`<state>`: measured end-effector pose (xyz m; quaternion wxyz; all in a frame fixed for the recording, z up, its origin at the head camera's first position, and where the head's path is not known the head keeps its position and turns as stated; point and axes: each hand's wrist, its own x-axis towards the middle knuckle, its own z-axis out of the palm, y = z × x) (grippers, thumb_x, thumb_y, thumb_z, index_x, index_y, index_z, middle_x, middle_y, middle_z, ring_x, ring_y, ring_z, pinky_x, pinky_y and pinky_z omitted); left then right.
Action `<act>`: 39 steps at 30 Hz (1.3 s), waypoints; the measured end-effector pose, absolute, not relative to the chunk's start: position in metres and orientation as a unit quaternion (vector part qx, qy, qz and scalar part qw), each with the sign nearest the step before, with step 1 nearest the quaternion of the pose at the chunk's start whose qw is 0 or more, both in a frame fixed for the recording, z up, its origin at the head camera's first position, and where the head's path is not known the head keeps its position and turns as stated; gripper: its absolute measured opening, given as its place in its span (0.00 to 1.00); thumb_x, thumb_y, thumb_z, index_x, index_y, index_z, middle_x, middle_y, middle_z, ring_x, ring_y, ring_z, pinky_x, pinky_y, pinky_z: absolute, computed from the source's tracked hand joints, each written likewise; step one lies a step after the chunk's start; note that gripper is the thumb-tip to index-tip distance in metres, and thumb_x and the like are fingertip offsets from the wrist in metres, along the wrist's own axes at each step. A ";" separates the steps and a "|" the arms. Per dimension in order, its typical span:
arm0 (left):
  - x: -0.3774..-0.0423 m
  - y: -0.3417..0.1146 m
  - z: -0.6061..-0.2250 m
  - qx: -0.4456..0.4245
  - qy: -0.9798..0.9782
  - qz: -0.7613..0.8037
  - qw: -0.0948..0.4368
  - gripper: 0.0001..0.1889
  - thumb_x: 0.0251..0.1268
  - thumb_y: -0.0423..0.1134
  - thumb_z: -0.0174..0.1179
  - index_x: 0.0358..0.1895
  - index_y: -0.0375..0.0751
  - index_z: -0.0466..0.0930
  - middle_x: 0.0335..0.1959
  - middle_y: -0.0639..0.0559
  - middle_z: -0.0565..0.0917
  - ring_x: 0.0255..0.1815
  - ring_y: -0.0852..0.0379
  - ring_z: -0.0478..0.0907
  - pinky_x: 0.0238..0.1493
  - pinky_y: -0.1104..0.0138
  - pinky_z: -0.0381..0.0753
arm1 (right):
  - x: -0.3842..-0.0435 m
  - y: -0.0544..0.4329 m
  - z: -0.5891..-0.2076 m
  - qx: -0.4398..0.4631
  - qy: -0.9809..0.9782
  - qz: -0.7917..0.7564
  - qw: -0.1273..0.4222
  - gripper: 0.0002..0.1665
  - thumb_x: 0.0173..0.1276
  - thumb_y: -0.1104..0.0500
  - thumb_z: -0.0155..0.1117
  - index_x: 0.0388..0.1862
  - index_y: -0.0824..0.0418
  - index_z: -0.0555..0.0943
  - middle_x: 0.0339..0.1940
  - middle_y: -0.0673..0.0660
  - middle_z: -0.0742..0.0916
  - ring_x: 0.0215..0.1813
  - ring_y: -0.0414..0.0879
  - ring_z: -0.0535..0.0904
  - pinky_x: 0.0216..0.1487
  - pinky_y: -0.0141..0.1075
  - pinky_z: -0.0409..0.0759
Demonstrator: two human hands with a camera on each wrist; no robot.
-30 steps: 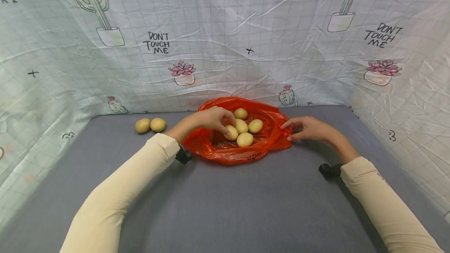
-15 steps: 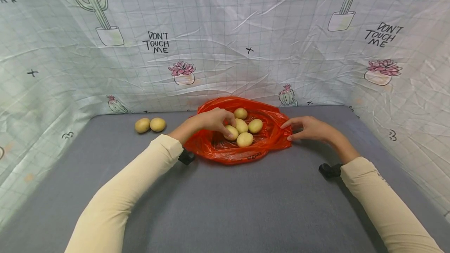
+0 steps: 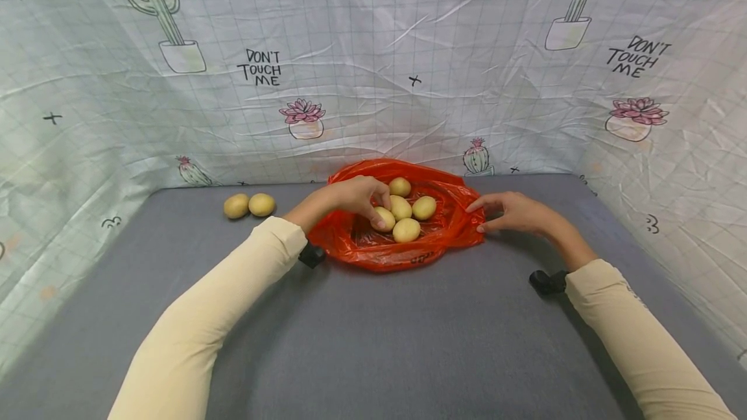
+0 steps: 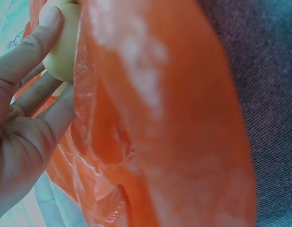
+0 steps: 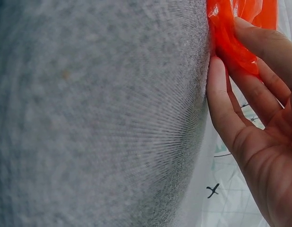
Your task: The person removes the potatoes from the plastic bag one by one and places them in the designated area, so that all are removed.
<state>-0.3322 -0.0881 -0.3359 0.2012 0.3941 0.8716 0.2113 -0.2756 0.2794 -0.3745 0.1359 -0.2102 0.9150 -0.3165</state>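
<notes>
A red plastic bag (image 3: 408, 258) lies spread with its mouth open at the back of the table, several potatoes (image 3: 406, 231) inside it. My left hand (image 3: 357, 194) reaches over the bag's left side. Its thumb and fingers hold the leftmost potato (image 4: 65, 47), which sits against the others; in the left wrist view the bag's wall covers part of it. At the bag's right end my right hand (image 3: 516, 214) pinches the gathered plastic edge (image 5: 240, 52) between thumb and fingers, low at the table surface.
Two more potatoes (image 3: 249, 205) lie side by side on the grey table (image 3: 408, 342), left of the bag. A cactus-printed cloth (image 3: 373, 83) hangs right behind the bag and along both sides.
The left forearm has shifted slightly to the right, while its fingers stay at the same potato. The right hand and the bag have hardly moved.
</notes>
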 end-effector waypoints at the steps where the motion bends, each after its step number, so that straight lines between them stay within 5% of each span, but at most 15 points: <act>1: -0.333 -0.088 -0.335 0.395 0.871 0.210 0.201 0.16 0.55 0.42 0.78 0.42 0.42 0.84 0.45 0.51 0.86 0.51 0.54 0.78 0.57 0.62 0.78 | -0.275 0.279 -0.374 -0.210 0.915 -0.316 0.135 0.27 0.66 0.57 0.75 0.63 0.58 0.82 0.63 0.63 0.83 0.65 0.62 0.77 0.64 0.59 0.74; 22: -0.328 -0.091 -0.337 0.389 0.878 0.205 0.190 0.16 0.56 0.44 0.77 0.42 0.45 0.82 0.44 0.52 0.85 0.48 0.52 0.76 0.51 0.63 0.77 | -0.274 0.278 -0.372 -0.204 0.917 -0.312 0.144 0.26 0.66 0.55 0.74 0.63 0.57 0.82 0.62 0.62 0.83 0.63 0.58 0.77 0.62 0.53 0.75; 29: -0.320 -0.093 -0.340 0.428 0.873 0.201 0.118 0.18 0.50 0.43 0.81 0.40 0.44 0.82 0.38 0.53 0.84 0.39 0.55 0.75 0.43 0.65 0.77 | -0.274 0.277 -0.372 -0.201 0.917 -0.310 0.147 0.26 0.66 0.56 0.74 0.63 0.57 0.82 0.64 0.62 0.83 0.65 0.60 0.77 0.63 0.55 0.74; 39: -0.308 -0.105 -0.320 0.431 0.867 0.239 0.070 0.16 0.50 0.41 0.81 0.43 0.47 0.88 0.39 0.59 0.87 0.41 0.58 0.77 0.47 0.65 0.78 | -0.274 0.276 -0.371 -0.206 0.914 -0.314 0.153 0.27 0.67 0.56 0.73 0.64 0.59 0.81 0.65 0.64 0.81 0.67 0.62 0.75 0.66 0.59 0.72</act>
